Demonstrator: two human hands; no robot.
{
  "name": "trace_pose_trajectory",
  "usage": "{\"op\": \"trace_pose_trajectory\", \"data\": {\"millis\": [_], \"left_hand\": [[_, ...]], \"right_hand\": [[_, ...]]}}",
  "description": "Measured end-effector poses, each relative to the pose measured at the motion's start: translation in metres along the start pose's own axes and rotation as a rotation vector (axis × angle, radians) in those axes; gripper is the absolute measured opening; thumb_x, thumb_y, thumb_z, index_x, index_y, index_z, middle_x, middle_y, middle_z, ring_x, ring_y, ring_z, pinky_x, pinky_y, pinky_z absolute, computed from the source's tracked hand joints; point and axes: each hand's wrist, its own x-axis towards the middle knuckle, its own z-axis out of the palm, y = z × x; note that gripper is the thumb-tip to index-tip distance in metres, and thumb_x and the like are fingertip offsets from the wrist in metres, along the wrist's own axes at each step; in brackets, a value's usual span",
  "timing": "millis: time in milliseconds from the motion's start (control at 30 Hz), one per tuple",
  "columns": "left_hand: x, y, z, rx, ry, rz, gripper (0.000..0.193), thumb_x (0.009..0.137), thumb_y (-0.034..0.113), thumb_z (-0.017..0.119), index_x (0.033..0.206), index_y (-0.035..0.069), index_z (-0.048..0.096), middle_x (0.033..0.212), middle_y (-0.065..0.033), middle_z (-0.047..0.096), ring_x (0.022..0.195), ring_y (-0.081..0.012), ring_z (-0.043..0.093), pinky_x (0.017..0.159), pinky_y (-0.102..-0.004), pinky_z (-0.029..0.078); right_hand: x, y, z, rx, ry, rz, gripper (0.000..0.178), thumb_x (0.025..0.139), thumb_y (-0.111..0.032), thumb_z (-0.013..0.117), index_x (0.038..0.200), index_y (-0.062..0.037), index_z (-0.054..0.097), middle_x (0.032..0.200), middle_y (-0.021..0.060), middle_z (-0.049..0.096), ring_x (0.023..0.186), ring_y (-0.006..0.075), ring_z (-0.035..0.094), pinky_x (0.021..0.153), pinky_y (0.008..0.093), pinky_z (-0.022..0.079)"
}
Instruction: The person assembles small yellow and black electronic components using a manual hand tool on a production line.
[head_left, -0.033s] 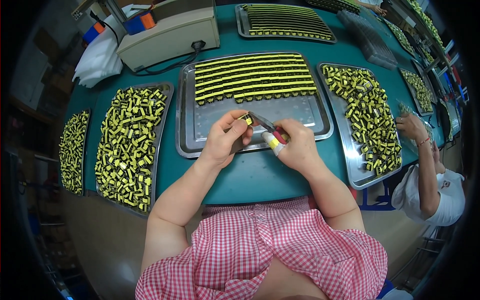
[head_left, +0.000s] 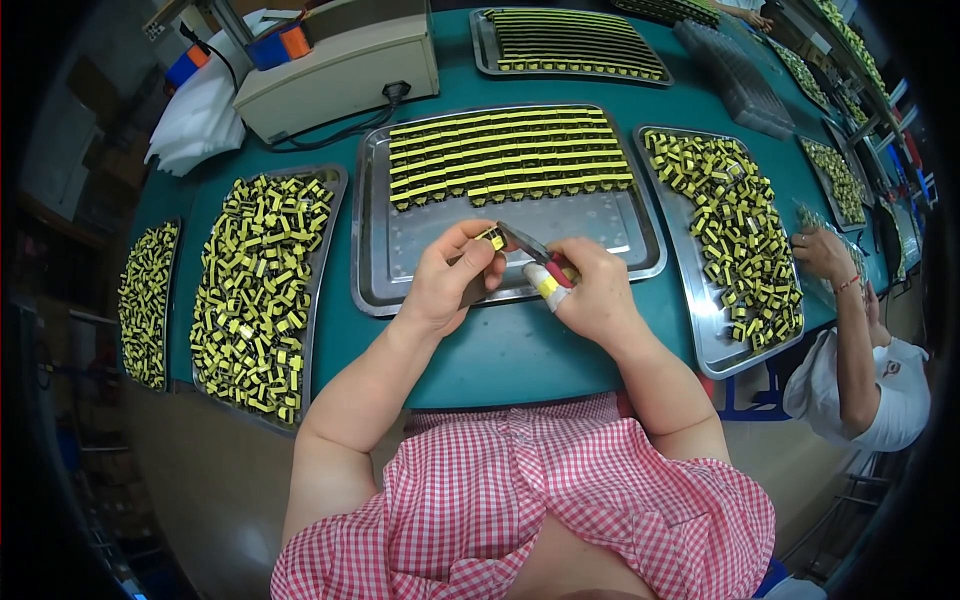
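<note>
We see bare tray floor (head_left: 560, 225) open ahead of our hands; rows of yellow parts (head_left: 505, 155) block beyond, seemingly tight-packed

Small yellow-and-black component (head_left: 492, 238) and pliers (head_left: 535, 252) over the middle tray.

I am seeing the component sitting pinched at the fingertips, a small block with a yellow wrap and dark ends, hovering above the bare front part of the tray. The pliers are lying tilted, slim metal jaws pointing up-left and touching the component, red handles with a yellow-taped end trailing down-right.
</note>
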Motion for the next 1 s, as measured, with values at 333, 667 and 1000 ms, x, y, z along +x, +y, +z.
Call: {"op": "trace_pose_trajectory", "data": {"millis": [333,667,1000], "left_hand": [[0.000,0.001,0.008,0.005,0.074,0.080,0.031,0.085,0.016,0.058,0.112,0.003,0.050,0.091,-0.0041,0.057,0.070,-0.0088,0.050,0.062,-0.0200,0.042],[0.000,-0.010,0.004,0.439,-0.113,0.239,0.034,0.088,0.018,0.053,0.117,0.001,0.050,0.117,-0.0066,0.043,0.091,-0.0138,0.051,0.078,-0.0260,0.045],[-0.006,-0.006,0.013,0.402,-0.097,0.179,0.041,0.089,0.019,0.050,0.125,0.001,0.041,0.113,-0.0099,0.047,0.097,-0.0189,0.052,0.078,-0.0282,0.047]], "right_hand": [[0.003,0.001,-0.004,0.182,-0.072,0.110,0.022,0.076,-0.017,0.067,0.087,0.0005,0.061,0.071,0.0085,0.059,0.061,0.0166,0.056,0.057,0.0263,0.044],[0.003,0.003,0.001,1.311,-0.430,0.563,0.034,0.087,-0.031,0.054,0.105,-0.0029,0.052,0.081,0.0086,0.060,0.068,0.0167,0.058,0.056,0.0280,0.046],[0.000,0.009,0.003,1.457,-0.442,0.593,0.026,0.084,-0.024,0.058,0.099,-0.0031,0.054,0.083,0.0076,0.059,0.071,0.0178,0.059,0.057,0.0287,0.046]]}}
